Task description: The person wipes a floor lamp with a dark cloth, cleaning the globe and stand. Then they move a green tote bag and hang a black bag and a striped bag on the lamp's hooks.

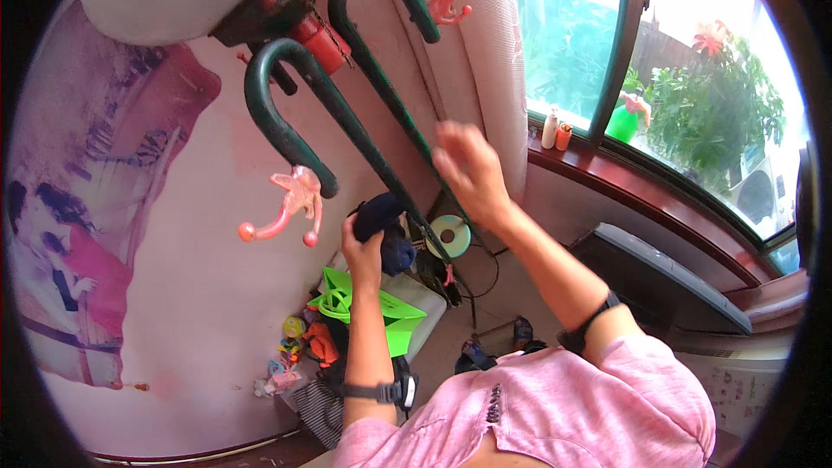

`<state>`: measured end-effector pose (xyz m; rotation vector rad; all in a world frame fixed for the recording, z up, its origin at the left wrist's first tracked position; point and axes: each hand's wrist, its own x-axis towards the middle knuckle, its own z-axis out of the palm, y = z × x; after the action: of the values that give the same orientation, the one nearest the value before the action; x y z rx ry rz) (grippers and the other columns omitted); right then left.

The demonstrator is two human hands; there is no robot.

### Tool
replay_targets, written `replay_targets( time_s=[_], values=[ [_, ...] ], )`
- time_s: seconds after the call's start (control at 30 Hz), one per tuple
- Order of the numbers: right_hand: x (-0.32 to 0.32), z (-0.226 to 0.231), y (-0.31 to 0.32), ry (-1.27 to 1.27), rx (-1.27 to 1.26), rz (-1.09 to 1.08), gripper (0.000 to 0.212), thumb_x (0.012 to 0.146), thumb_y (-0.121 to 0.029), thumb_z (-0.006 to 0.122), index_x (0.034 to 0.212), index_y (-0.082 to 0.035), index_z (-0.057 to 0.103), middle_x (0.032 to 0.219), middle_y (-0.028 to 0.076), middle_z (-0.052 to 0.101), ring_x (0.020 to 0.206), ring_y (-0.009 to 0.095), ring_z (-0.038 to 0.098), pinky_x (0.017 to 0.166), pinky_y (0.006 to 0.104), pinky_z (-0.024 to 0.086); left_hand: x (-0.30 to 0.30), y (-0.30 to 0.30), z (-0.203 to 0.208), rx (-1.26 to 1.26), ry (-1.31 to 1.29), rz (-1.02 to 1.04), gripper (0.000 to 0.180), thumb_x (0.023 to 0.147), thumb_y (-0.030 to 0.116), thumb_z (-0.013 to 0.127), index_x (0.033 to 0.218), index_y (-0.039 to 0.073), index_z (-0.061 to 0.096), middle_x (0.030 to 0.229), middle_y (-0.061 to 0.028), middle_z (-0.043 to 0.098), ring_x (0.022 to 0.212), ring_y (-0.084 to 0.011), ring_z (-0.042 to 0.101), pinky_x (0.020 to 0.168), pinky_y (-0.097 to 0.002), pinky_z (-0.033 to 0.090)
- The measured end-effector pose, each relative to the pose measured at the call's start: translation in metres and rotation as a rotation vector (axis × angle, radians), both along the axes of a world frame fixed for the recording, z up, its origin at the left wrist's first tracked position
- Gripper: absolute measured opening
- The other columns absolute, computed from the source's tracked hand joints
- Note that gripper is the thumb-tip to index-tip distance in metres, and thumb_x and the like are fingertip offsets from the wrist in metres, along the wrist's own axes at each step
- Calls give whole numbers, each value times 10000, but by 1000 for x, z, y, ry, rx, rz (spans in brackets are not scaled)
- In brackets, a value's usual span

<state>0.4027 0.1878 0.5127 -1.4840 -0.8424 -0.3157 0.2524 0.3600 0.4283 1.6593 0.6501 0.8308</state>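
A dark navy cloth bundle (pixel 379 215) is gripped in my left hand (pixel 362 258), low beside the standing coat rack (pixel 360 143); its exact kind is unclear. My right hand (pixel 475 175), slightly blurred, is raised beside the rack's right-hand rod, fingers extended and nothing visible in them. Whether it touches the rod I cannot tell. The rack has dark green curved hooks, and pink branching tips (pixel 297 199) with small red balls. Below my left hand lies a bright green bag-like item (pixel 386 312).
Orange and yellow small items (pixel 321 344) lie by the left wall. A pale round roll (pixel 449 236) stands behind the rack. On the right are a dark flat screen (pixel 663 277), a window sill (pixel 659 189) with small bottles, and a green spray bottle (pixel 622 124). A pale curtain (pixel 485 61) hangs behind.
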Motion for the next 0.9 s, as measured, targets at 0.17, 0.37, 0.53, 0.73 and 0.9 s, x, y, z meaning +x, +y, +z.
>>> replay_targets(
  time_s=[0.17, 0.37, 0.53, 0.73, 0.9],
  values=[
    [-74, -34, -20, 866, 327, 766, 545, 776, -168, 701, 1263, -39, 493, 1210, 63, 536, 1060, 163, 516, 941, 318, 407, -28, -77, 67, 421, 65, -424, 717, 689, 93, 691, 1329, 25, 376, 1334, -175, 418, 1200, -294, 449, 1018, -389, 349],
    [-31, 46, -19, 327, 285, 471, 514, 676, -61, 637, 1179, -21, 533, 1053, 89, 596, 967, 183, 578, 849, 307, 458, -12, -40, 101, 122, -63, -288, 560, 807, 127, 641, 1317, 40, 425, 1342, -124, 434, 1204, -233, 453, 969, -379, 391],
    [-9, 143, 34, -455, 279, -129, 576, 623, -67, 710, 1171, -114, 541, 1100, 174, 515, 960, 362, 552, 788, 392, 491, 40, -47, 64, 76, -53, -413, 436, 846, 56, 572, 1257, 20, 432, 1138, -89, 578, 1045, -225, 563, 915, -353, 435],
    [-32, 49, 27, -441, -9, -83, 595, 561, -51, 714, 1121, -186, 564, 989, 166, 491, 897, 362, 533, 665, 434, 496, 46, -32, 46, 594, 55, -277, 284, 851, 64, 552, 1125, 4, 501, 1082, -151, 604, 1022, -271, 574, 858, -400, 445],
    [-42, 24, 4, -98, -245, 133, 520, 589, 32, 656, 1066, -166, 605, 939, 150, 514, 835, 350, 557, 719, 421, 486, 44, -32, 39, 619, -16, -335, 305, 853, 77, 541, 1156, 45, 531, 1094, -115, 594, 1031, -250, 554, 897, -366, 433]
  ],
)
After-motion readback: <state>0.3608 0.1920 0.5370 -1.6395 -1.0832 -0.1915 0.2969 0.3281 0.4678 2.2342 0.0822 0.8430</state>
